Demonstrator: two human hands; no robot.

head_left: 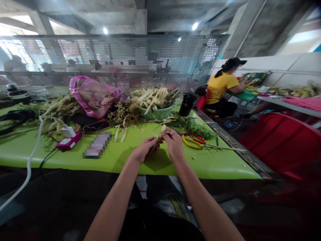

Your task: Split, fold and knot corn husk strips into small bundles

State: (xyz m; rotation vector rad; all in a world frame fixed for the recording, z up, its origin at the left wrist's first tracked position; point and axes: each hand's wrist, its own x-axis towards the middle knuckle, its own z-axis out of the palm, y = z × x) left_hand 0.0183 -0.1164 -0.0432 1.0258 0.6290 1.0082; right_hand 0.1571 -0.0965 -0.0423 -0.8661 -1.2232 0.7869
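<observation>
Both my hands meet over the green table (205,164), a little above its front edge. My left hand (145,150) is closed around a thin bundle of dry leaf strips (159,135). My right hand (173,143) pinches the top of the same strips, fingers pressed together. A pale strip end sticks up between the two hands. Just to the right lie scissors with yellow and red handles (193,139).
A green basket (157,113) of pale husks stands behind, with a pink bag (92,95), loose leaves (55,110), a black bottle (187,103), a pink device (68,142) with white charger and cable, and phones. A person in yellow (222,88) sits at the right by red chairs (278,140).
</observation>
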